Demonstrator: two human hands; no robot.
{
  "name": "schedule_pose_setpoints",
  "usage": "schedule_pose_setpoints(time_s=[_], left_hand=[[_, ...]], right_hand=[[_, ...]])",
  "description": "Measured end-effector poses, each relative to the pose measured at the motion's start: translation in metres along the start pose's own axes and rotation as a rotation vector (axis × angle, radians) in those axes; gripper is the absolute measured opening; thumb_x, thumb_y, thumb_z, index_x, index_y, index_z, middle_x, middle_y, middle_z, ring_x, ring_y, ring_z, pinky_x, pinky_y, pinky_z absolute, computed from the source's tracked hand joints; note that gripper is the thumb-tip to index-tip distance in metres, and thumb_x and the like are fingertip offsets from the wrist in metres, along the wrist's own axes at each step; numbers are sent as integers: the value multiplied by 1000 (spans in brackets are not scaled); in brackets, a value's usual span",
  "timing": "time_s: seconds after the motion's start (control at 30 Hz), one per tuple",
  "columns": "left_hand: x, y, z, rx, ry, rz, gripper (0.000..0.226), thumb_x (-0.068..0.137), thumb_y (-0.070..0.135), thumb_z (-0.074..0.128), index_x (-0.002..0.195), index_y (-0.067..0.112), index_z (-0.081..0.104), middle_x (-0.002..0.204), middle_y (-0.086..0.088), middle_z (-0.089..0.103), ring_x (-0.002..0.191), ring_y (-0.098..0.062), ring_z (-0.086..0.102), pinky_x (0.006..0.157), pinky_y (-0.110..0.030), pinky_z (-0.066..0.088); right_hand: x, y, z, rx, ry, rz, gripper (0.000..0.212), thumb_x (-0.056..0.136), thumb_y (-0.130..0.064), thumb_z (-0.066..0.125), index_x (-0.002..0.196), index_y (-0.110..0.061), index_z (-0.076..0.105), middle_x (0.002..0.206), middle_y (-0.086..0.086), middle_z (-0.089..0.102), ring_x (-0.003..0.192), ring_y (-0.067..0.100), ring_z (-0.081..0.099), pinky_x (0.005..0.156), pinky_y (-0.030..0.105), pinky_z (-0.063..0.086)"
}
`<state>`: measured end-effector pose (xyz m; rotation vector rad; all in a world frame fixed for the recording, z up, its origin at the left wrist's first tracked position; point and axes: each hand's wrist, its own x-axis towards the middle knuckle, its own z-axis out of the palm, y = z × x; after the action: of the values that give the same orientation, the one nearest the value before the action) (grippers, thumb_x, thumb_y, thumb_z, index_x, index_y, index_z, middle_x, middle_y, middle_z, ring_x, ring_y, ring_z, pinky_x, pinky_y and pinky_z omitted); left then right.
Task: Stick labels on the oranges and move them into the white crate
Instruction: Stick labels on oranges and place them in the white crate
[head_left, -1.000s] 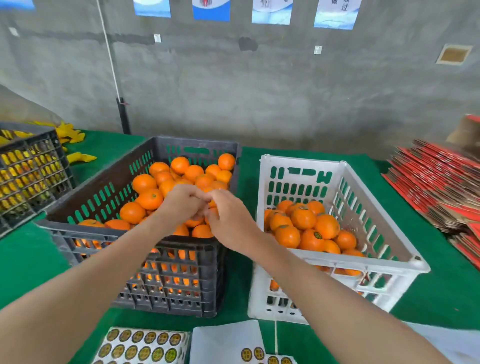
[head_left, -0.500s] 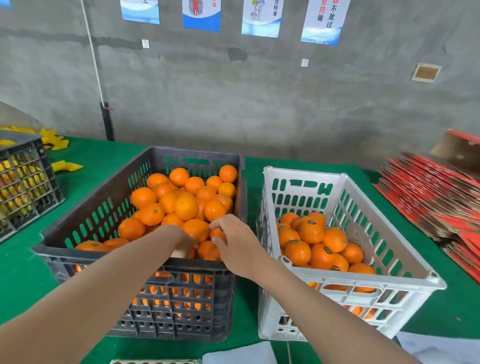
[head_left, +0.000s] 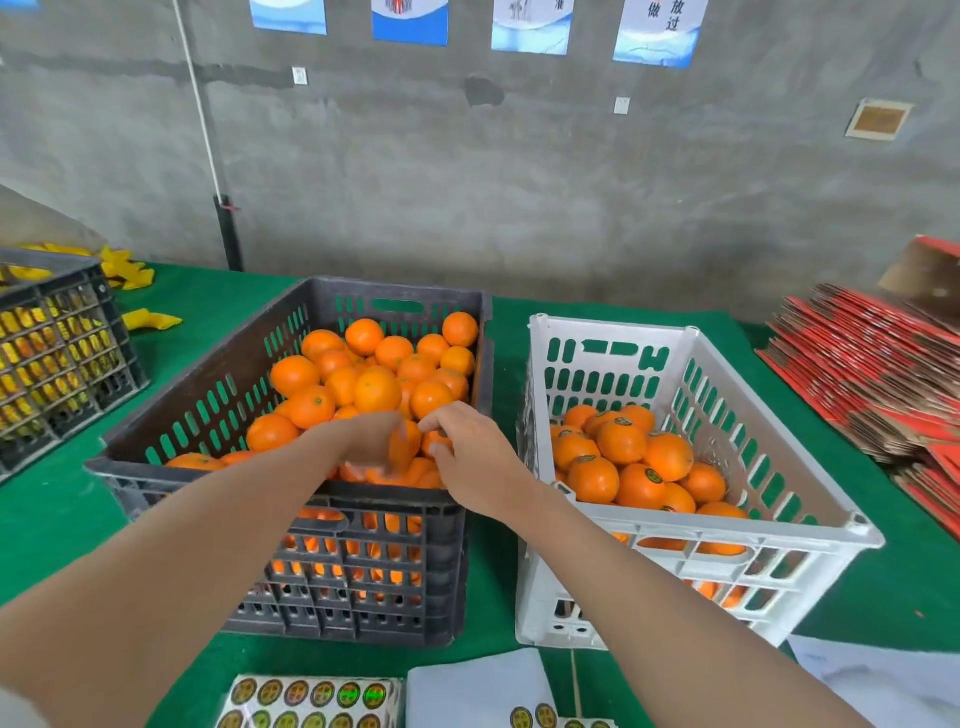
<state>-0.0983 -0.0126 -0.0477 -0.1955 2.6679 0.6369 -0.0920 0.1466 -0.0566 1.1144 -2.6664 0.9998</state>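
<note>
Labelling, seemingly: left hand (head_left: 363, 441) grips a round orange fruit (head_left: 408, 447), right hand (head_left: 472, 457) pinches it; next, into the white slotted plastic crate (head_left: 613, 326).

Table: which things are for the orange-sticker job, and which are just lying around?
For the job: oranges, dark crate, white crate, sticker sheets.
Lying about: red cardboard stack, black crate on the left, yellow scraps.

A rough grey concrete wall (head_left: 519, 208) runs behind the table, with blue-and-white posters (head_left: 410, 21) pinned along its top. A white cord (head_left: 200, 104) drops down to a black pole (head_left: 228, 234). Green cloth (head_left: 41, 509) covers the table, and flattened red cartons (head_left: 872, 374) are stacked at the right.
</note>
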Motion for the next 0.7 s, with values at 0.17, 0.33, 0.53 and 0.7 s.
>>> schedule_pose_setpoints(time_s=[0.17,0.33,0.53,0.7], left_hand=[[-21,3,-10,-640,286,233,71,73,-4,77,129,26,46,142,-10,38,130,-24,40,72,-22,56],[-75,11,2,-917,377,383,67,64,2,82,116,33,54,125,0,56,115,-24,56,89,-42,53],[-121,35,47,-1052,318,398,79,42,19,94,107,28,50,116,-13,59,88,-36,70,79,-46,55],[-133,45,83,-929,251,335,80,41,42,84,114,34,54,118,-9,61,95,-30,68,88,-47,55]], right_hand=[[-20,-4,-17,202,169,-39,27,95,3,41,115,-1,59,114,11,59,107,16,53,87,9,36],[-95,12,-16,358,360,-19,27,95,8,40,106,-2,62,100,-2,60,92,1,58,80,6,43],[-163,64,26,122,99,144,19,89,7,49,91,-3,65,84,1,64,75,10,58,67,6,39],[-176,102,57,-181,-398,537,30,92,-29,48,116,-13,40,104,4,60,98,23,58,77,29,44]])
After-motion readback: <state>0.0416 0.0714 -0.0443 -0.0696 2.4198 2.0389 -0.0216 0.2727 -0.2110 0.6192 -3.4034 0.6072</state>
